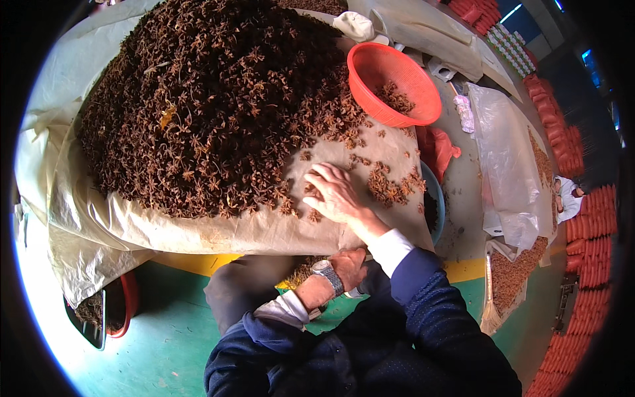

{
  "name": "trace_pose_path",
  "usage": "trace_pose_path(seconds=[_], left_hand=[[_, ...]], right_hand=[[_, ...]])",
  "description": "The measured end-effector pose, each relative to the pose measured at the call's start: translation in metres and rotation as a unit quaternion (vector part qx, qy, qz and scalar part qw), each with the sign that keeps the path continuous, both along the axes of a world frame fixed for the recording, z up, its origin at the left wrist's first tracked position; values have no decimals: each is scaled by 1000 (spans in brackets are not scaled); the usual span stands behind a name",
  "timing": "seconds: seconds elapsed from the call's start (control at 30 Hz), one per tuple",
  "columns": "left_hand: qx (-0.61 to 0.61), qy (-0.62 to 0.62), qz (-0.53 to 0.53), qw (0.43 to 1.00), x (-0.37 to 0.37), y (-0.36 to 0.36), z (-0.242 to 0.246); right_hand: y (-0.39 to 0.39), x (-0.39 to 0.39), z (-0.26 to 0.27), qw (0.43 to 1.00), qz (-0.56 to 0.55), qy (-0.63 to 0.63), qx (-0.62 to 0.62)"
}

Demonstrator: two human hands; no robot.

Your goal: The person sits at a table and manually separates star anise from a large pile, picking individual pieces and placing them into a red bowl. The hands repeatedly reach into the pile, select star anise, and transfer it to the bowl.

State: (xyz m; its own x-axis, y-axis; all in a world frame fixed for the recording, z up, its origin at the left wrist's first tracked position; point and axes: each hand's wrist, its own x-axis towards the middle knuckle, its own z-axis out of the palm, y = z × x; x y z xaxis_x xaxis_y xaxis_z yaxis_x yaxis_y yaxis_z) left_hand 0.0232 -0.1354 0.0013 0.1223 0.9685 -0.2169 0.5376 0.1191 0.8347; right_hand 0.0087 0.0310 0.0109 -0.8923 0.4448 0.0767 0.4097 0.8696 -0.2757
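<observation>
A large heap of dried star anise (213, 109) covers much of the sheet-covered table (278, 235). My right hand (335, 196) rests palm down at the heap's lower right edge, over a few loose pods; its fingers are spread a little, and what lies beneath them is partly hidden. A smaller loose group of star anise (392, 186) lies to the right of that hand. My left hand (347, 268), with a metal watch on the wrist, is at the table's near edge above my lap; its fingers are curled and their grip cannot be made out. A red plastic basket (364, 94) holding some star anise stands beyond.
A blue basin (434, 198) with dark contents is right of the table, near a red bag (439, 146). A red tub (130, 302) and a dark bin (92, 317) stand at lower left. A broom (491, 317), stacked red sacks (593, 258) and a person (569, 198) are at right.
</observation>
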Motion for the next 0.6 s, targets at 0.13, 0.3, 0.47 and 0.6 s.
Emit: trace_pose_path(seconds=[0.13,0.3,0.47,0.6], left_hand=[[32,3,4,999,-4,-6,1],[46,19,61,997,-12,-9,-1],[38,27,62,997,-23,-9,-4],[56,51,117,990,-39,-9,1]], right_hand=[[6,43,14,999,-41,0,-3],[1,75,18,997,-52,49,20],[10,67,8,982,-94,157,43],[7,36,1,982,-92,162,35]])
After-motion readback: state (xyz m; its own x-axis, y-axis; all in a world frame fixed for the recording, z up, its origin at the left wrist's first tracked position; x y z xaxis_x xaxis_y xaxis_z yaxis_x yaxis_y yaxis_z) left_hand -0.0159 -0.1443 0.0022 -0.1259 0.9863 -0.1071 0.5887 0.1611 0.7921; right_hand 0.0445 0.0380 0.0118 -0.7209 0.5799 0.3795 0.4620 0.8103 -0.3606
